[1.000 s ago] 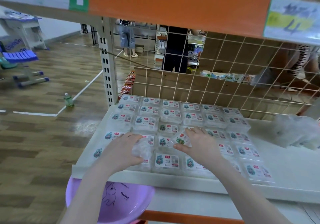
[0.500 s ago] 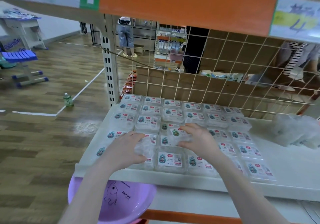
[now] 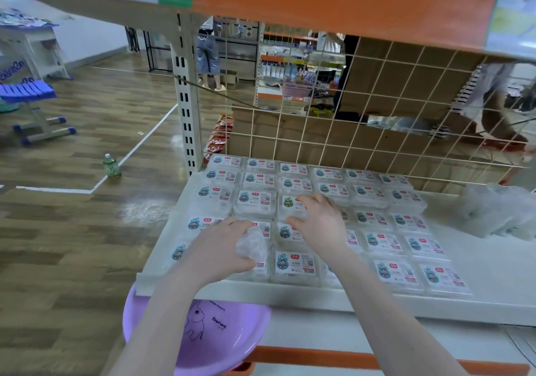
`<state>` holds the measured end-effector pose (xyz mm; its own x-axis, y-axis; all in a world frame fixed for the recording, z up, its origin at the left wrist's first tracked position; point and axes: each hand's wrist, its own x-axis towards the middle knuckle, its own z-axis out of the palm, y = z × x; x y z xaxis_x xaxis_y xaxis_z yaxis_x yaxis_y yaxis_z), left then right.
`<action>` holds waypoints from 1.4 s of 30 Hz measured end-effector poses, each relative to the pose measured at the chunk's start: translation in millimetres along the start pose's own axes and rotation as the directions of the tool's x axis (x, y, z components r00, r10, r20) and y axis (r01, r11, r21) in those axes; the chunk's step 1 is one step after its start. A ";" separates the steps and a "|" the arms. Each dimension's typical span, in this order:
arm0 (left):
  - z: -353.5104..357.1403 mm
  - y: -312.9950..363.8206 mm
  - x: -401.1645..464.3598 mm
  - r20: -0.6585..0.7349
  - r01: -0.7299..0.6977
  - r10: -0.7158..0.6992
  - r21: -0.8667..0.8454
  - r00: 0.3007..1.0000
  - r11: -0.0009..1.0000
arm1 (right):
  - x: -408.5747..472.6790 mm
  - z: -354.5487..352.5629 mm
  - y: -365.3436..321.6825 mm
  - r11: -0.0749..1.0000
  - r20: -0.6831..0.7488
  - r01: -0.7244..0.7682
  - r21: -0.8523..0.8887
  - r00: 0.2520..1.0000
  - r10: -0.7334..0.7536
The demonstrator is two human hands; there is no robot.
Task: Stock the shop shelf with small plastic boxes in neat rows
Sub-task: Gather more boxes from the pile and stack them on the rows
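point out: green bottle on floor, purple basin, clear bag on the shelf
green bottle (image 3: 110,166): head view, on its body.
purple basin (image 3: 232,335): head view, on its inner wall.
clear bag (image 3: 496,210): head view, on its crumpled middle.

The word "Elephant" is printed in dark letters beside a line-drawn elephant on a purple plastic basin (image 3: 232,329), below and nearer than the fingers. The small plastic boxes (image 3: 295,264) around the fingers carry labels with a red tag and barcode, their print too small to read.
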<state>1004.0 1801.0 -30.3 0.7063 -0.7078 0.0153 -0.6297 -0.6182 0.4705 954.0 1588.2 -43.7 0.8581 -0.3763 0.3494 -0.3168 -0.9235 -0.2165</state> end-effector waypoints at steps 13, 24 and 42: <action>-8.6 3.3 0.2 0.047 -0.031 0.030 0.032 0.998 0.999 | -1.8 -6.9 0.2 0.999 0.066 -0.002 0.036 0.998 -0.001; 2.4 41.8 9.4 0.016 0.022 -0.025 0.126 1.000 0.992 | -31.9 -39.9 78.8 0.995 0.034 -0.045 0.085 0.999 0.043; 66.7 168.0 42.1 0.047 0.088 -0.100 0.220 0.994 0.971 | -67.9 -60.4 210.4 0.996 0.101 -0.018 0.090 0.995 0.009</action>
<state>906.4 1644.5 -9.5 0.7500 -0.6574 -0.0736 -0.6210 -0.7380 0.2641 804.7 1415.0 -57.9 0.8918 -0.3747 0.2537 -0.2944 -0.9062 -0.3036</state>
